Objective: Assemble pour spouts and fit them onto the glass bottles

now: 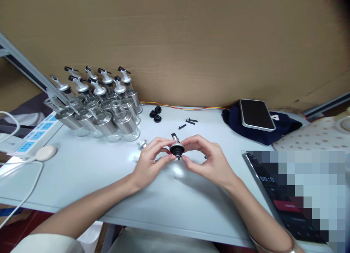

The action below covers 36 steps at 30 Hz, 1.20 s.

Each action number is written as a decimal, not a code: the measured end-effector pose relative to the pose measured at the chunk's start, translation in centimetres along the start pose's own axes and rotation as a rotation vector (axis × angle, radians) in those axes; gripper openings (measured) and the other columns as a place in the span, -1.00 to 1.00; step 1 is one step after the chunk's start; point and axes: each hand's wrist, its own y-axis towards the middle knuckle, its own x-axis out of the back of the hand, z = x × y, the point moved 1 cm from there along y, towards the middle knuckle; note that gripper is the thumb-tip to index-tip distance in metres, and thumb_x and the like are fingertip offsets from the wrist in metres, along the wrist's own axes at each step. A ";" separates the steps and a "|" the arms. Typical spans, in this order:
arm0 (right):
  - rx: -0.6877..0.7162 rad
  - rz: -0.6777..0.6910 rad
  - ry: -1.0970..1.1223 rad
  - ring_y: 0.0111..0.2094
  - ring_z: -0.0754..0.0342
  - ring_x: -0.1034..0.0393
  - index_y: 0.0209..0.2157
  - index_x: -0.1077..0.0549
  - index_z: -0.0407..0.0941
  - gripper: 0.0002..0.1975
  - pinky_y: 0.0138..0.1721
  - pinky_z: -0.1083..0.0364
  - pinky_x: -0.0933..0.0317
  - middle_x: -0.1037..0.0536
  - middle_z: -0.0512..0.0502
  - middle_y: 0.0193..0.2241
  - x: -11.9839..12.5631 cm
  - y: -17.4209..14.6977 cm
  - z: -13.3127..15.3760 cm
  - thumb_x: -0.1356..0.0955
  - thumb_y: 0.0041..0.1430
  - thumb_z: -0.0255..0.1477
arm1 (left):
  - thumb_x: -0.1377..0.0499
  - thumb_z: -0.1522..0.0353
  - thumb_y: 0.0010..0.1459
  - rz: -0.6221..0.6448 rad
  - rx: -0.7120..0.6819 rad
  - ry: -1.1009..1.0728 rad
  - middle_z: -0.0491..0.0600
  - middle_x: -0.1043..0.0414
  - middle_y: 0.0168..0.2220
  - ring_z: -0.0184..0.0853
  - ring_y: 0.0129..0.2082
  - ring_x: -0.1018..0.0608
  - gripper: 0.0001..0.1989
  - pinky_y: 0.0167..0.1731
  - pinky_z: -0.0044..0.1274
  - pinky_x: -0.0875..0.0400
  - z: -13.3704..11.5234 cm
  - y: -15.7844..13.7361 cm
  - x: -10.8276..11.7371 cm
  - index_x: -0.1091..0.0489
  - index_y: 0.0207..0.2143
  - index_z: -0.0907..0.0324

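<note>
Between my two hands, just above the table, I hold a bottle pourer spout (177, 148) with a silver collar and a black ribbed stopper facing me. My left hand (153, 160) pinches its left side with thumb and fingertips. On the other side, the fingers of my right hand (206, 156) close on its right edge. Partly behind my left hand lies a silver spout piece (142, 144). Beyond the hands are several small black strips (190, 121) and a cluster of black rubber stoppers (156, 114).
Glass bottles with steel sleeves (104, 123), several topped with pourers, crowd the left back. A power strip (38, 132) with white cables lies far left. At right are a phone (257, 114) on a dark blue cloth (232, 121) and a tablet-like screen (276, 194). Cardboard (175, 45) stands behind.
</note>
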 end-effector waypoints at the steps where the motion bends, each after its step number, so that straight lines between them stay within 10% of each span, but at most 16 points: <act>1: -0.001 -0.006 -0.008 -0.37 0.07 -0.58 -0.31 -0.41 -0.09 -0.81 -0.27 0.13 -0.48 -0.62 -0.02 -0.39 0.0 0.0 0.0 -0.37 -0.02 -0.57 | -0.22 0.41 0.20 0.000 -0.015 0.001 -0.02 -0.42 -0.14 -0.35 -0.13 -0.50 -0.66 -0.17 -0.54 -0.51 -0.1 0.0 0.0 -0.43 0.03 -0.03; 22: 0.002 0.005 -0.023 -0.33 0.08 -0.51 -0.29 -0.42 -0.07 -0.89 -0.25 0.09 -0.42 -0.58 -0.02 -0.35 -0.5 -0.3 -0.6 -0.41 0.12 -0.42 | -0.14 0.55 0.22 -0.017 -0.618 0.504 -0.04 -0.47 -0.33 -0.38 -0.33 -0.51 -0.73 -0.30 -0.51 -0.41 -0.8 0.5 0.8 -0.38 -0.03 0.19; 26: -0.004 -0.117 -0.032 -0.34 0.05 -0.49 -0.42 -0.34 -0.07 -0.85 -0.25 0.07 -0.39 -0.51 0.02 -0.44 -0.3 -0.3 -0.9 -0.42 0.09 -0.42 | -0.20 0.46 0.19 -0.217 -0.744 0.821 -0.11 -0.39 -0.38 -0.36 -0.36 -0.46 -0.74 -0.22 -0.45 -0.33 -1.6 1.8 3.4 -0.38 -0.05 0.14; 30: -0.017 -0.248 -0.013 -0.25 0.05 -0.49 -0.51 -0.29 -0.07 -0.79 -0.19 0.07 -0.35 -0.47 0.03 -0.48 0.0 -0.2 -1.0 -0.39 0.12 -0.44 | -0.25 0.41 0.12 -0.607 -0.537 0.880 0.05 -0.30 -0.01 -0.16 0.04 -0.37 -0.49 -0.03 -0.34 -0.35 -1.3 3.8 7.7 -0.22 0.12 0.05; 36: 0.015 -0.397 0.120 -0.37 0.18 -0.45 -0.34 -0.36 -0.03 -0.87 -0.26 0.16 -0.40 -0.50 0.07 -0.39 0.2 -0.3 -0.8 -0.40 0.10 -0.46 | -0.19 0.32 0.19 -0.557 -0.235 0.723 0.08 -0.38 0.00 -0.23 -0.06 -0.52 -0.57 -0.06 -0.32 -0.48 1.0 4.8 10.4 -0.18 0.09 0.12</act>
